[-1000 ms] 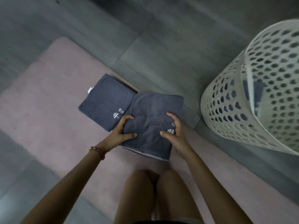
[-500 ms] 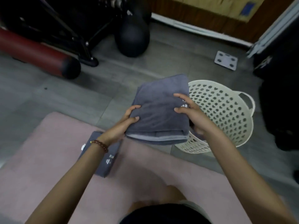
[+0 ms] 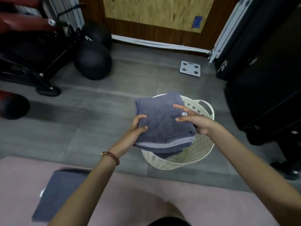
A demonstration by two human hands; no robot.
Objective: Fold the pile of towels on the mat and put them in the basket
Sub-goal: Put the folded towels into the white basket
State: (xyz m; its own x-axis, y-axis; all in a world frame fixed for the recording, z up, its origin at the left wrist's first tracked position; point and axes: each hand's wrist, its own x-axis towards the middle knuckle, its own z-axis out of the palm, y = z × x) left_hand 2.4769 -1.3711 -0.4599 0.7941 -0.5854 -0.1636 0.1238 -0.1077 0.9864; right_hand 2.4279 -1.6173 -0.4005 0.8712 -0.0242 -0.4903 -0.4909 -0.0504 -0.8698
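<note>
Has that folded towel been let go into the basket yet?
No, the left hand and right hand both grip the folded towel, holding it above the basket.

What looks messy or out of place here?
Nothing stands out. The left hand and right hand hold a folded towel above the basket; a second towel lies flat on the mat.

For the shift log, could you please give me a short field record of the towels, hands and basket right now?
Basket: cream, perforated, on the grey floor beyond the pink mat
Held towel: grey, folded, held over the basket's opening
Left hand: grips the towel's left edge
Right hand: grips its right edge
Second towel: folded, lying on the mat
Step left: lower the held towel in
</note>
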